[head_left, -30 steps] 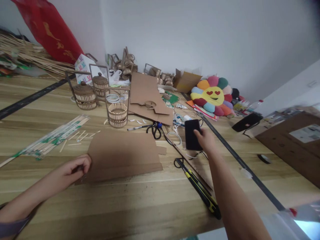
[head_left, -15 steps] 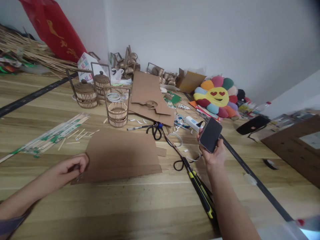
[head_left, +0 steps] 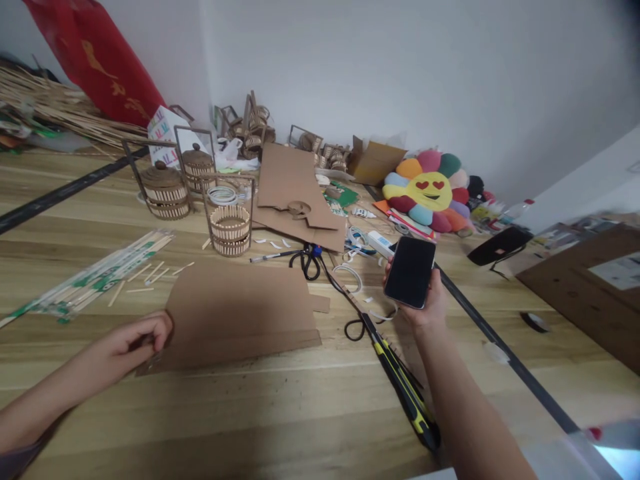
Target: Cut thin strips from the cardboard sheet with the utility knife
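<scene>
A dark-screened smartphone (head_left: 410, 272) rests in my right hand (head_left: 429, 310), which grips it by its edges above the right part of the table. My left hand (head_left: 145, 337) lies at the left edge of a flat cardboard sheet (head_left: 245, 307), its fingers curled together. A small clear bit shows under those fingers, too indistinct to name. Left of the sheet are short cut sticks (head_left: 157, 273) and plastic-wrapped bundles of sticks (head_left: 105, 270). A small wooden-slat basket with a tall handle (head_left: 230, 230) stands behind the sheet.
Black-handled scissors (head_left: 306, 263), a pen (head_left: 273, 256) and a black-and-yellow long-handled tool (head_left: 405, 393) lie between the hands. Two lidded baskets (head_left: 165, 190) stand at the back left. Further right are a flower cushion (head_left: 427, 193), a black speaker (head_left: 500, 245) and a large cardboard box (head_left: 575, 280).
My right hand has moved slightly left and tilted the phone, so its screen faces me more. The left hand stays at the cardboard's edge. The whole view has shifted a little.
</scene>
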`<state>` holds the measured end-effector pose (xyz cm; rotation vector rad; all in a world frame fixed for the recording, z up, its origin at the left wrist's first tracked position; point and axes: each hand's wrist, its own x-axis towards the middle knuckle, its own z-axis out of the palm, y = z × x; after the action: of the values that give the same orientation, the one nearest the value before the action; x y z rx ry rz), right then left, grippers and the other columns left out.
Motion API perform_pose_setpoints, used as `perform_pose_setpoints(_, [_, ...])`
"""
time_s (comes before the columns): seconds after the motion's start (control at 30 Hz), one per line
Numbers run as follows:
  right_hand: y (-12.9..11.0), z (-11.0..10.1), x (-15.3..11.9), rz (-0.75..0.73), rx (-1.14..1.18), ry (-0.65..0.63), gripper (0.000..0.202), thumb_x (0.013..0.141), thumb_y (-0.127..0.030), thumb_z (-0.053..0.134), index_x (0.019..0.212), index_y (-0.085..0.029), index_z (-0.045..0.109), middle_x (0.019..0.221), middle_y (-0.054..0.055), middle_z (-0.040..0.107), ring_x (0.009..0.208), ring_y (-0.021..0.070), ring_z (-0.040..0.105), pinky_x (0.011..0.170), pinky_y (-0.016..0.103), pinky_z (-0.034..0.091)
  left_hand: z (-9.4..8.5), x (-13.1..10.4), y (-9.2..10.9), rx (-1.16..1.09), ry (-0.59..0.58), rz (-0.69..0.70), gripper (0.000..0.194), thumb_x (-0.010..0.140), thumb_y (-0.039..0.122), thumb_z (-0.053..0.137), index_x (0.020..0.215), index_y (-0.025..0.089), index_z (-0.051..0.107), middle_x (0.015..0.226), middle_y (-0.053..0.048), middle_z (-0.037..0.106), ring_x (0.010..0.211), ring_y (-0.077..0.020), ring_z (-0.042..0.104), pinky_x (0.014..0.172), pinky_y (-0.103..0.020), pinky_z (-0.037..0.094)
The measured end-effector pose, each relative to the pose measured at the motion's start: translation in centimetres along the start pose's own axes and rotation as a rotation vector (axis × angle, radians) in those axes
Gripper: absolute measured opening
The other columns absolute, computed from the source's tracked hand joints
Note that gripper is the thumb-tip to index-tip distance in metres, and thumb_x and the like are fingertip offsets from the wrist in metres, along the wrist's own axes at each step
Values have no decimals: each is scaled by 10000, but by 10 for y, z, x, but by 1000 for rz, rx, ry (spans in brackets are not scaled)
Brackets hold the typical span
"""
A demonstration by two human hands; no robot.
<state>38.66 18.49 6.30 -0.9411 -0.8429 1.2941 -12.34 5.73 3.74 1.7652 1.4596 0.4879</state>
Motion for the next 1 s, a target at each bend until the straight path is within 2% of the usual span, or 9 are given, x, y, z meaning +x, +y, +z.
perform_pose_setpoints(0.17, [4, -3, 8, 101, -4, -16, 569, 899, -636, 342, 1167, -233, 641, 1135, 69, 697, 964, 222, 675, 896, 412, 518, -1, 0, 6, 7, 12, 34, 260, 808, 422, 347, 650, 226, 410, 702, 28, 444, 693, -162, 454, 686, -217, 386])
perform_pose_setpoints(0.47, [19, -14, 32, 232, -19, 22, 502, 937, -556, 359, 1152, -188, 625, 1051, 105, 730, 925, 254, 695, 879, 461, 518, -1, 0, 3, 44, 25, 53, 277, 812, 418, 334, 640, 221, 425, 699, 17, 477, 682, -162, 493, 675, -221, 416])
perform_pose_setpoints(0.63, [23, -16, 47, 350, -66, 29, 456, 973, -506, 326, 1146, -192, 608, 1018, 120, 732, 914, 278, 700, 846, 507, 513, -1, 4, -10, 57, 41, 178, 266, 829, 399, 376, 647, 220, 447, 687, 4, 508, 640, -160, 520, 633, -223, 445])
perform_pose_setpoints(0.77, [22, -17, 57, 392, -138, 87, 457, 1019, -463, 250, 1131, -186, 595, 922, 92, 736, 848, 236, 706, 842, 467, 512, 1, 5, -24, 59, 41, 238, 253, 858, 351, 382, 659, 218, 463, 686, 9, 510, 619, -149, 498, 606, -207, 438])
perform_pose_setpoints(0.9, [20, -16, 66, 419, -222, 129, 541, 1013, -532, 182, 1128, -190, 585, 871, 95, 732, 809, 260, 710, 797, 499, 540, 7, 5, -40, 41, 60, 253, 256, 895, 314, 362, 682, 215, 464, 715, 18, 521, 643, -139, 486, 628, -187, 423])
perform_pose_setpoints(1.0, [18, -14, 71, 404, -279, 126, 579, 1004, -567, 178, 1130, -182, 592, 914, 113, 723, 849, 271, 705, 780, 492, 551, 9, 5, -46, 45, 79, 253, 250, 903, 294, 367, 695, 211, 476, 735, 23, 537, 659, -131, 477, 645, -175, 416])
